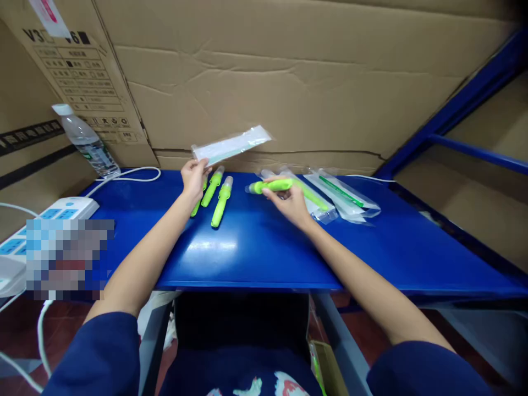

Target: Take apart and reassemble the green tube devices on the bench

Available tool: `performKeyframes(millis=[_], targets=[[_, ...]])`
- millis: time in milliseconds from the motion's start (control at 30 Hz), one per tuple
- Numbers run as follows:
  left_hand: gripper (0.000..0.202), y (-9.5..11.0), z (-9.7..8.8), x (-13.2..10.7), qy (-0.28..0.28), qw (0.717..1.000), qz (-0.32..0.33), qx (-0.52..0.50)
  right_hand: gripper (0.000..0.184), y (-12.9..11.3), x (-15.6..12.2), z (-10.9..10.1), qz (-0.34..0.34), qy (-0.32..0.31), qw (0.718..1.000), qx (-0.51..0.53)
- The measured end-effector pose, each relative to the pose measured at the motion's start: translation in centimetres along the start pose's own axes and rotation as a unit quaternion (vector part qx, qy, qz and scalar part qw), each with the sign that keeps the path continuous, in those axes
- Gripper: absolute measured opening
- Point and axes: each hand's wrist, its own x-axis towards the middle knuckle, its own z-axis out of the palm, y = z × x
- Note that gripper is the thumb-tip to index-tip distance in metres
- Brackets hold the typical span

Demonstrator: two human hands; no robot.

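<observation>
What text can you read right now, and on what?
"V3": cardboard box, top left.
"6": same box, beside it, partly covered.
Too small to read: small-print table on that box.
Blurred: water bottle label.
Nothing legible: plastic sleeve, green marker.

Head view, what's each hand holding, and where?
Left hand pinches a clear sleeve by its left end; right hand grips a green marker by its right end.
</observation>
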Motion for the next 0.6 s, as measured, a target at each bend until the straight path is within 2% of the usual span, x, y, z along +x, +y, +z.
performKeyframes(millis=[100,200,300,367,433,500,600], targets=[[0.034,-0.3,0.4,-1.0,-0.05,0.998,-0.024,0.026,0.019,1.0,-0.6,0.9,-0.092,-0.136,0.982,-0.098],[0.055,-0.7,0.7,-2.0,-0.118,0.991,-0.012,0.065,0.036,2.3,-1.0,1.7,-0.112,-0.231,0.952,-0.165],[0.082,-0.8,1.0,-2.9,-0.212,0.972,0.01,0.103,0.045,3.0,-1.2,2.2,-0.111,-0.259,0.944,-0.169],[0.088,-0.8,1.1,-3.4,-0.266,0.956,0.012,0.126,0.048,2.8,-1.3,2.4,-0.083,-0.258,0.954,-0.128],[0.086,-0.8,1.2,-3.9,-0.304,0.942,0.017,0.144,0.053,2.2,-1.3,2.3,-0.013,-0.236,0.97,-0.056],[0.078,-0.8,1.3,-4.4,-0.334,0.928,0.029,0.164,0.055,1.6,-1.1,2.1,0.079,-0.177,0.981,0.034],[0.055,-0.9,1.5,-5.2,-0.369,0.904,0.037,0.212,0.043,0.8,-0.3,1.6,0.185,-0.046,0.973,0.132]])
